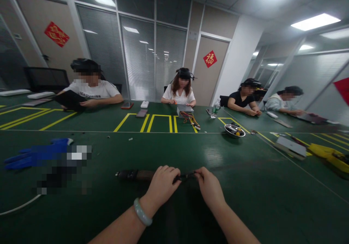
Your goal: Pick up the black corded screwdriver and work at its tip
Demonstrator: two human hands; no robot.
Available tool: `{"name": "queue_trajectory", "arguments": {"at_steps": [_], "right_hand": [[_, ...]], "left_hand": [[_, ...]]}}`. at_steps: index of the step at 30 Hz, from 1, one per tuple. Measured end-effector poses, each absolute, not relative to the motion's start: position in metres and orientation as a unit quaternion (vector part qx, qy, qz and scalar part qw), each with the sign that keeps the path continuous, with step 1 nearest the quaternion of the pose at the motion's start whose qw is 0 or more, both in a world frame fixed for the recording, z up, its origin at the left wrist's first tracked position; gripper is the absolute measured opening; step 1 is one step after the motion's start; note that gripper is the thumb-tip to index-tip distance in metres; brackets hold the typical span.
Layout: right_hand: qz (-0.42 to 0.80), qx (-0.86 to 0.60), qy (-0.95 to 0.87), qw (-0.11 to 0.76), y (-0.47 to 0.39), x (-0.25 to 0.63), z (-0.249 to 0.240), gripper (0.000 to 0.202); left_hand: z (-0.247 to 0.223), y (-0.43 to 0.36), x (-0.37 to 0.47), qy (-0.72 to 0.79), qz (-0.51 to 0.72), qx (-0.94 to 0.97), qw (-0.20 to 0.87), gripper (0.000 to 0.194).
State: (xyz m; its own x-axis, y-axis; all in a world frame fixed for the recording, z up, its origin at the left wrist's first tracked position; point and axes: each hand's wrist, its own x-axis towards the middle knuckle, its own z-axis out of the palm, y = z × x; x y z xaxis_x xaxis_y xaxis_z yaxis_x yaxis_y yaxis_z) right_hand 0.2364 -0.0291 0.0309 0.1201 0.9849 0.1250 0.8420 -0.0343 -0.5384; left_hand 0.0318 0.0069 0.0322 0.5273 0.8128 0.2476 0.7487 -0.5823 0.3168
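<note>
A long, dark, rod-shaped thing [144, 175] lies across the green table in front of me, with a black ringed end and a small shiny tip to the left and a brownish middle. My left hand [165, 182] is closed over its right part, fingers curled round it. Past those fingers a thin dark piece [187, 176] runs to the right. My right hand [209, 185] pinches the far end of this piece between thumb and fingers. What kind of thing it is, I cannot make out. A pale green bangle [143, 212] circles my left wrist.
Blue gloves [38, 155] and a blurred-out object with a white cable lie left. A metal bowl [234, 130] of small parts, a bottle [215, 109] and a grey box with wires [185, 110] stand farther off. Several people sit across the green table [109, 215].
</note>
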Motion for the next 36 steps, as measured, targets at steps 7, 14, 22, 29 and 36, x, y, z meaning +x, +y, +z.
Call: {"name": "queue_trajectory", "arguments": {"at_steps": [7,14,22,29,36], "right_hand": [[0.158,-0.667,-0.684,0.252,-0.032,0.232,0.033,0.019],[0.155,-0.660,-0.699,0.229,-0.033,0.225,0.023,0.017],[0.134,-0.649,-0.713,0.230,-0.039,0.219,0.026,0.020],[0.138,-0.678,-0.703,0.166,-0.038,0.224,0.029,0.021],[0.191,-0.710,-0.667,0.118,-0.038,0.242,0.034,0.019]], "left_hand": [[0.030,0.000,0.035,0.434,0.196,0.875,0.089,0.006],[0.026,0.004,0.036,0.434,0.197,0.874,0.098,0.009],[0.025,0.005,0.035,0.425,0.206,0.875,0.106,0.008],[0.030,0.004,0.035,0.427,0.192,0.877,0.107,0.011],[0.030,0.004,0.033,0.413,0.204,0.881,0.110,0.014]]}}
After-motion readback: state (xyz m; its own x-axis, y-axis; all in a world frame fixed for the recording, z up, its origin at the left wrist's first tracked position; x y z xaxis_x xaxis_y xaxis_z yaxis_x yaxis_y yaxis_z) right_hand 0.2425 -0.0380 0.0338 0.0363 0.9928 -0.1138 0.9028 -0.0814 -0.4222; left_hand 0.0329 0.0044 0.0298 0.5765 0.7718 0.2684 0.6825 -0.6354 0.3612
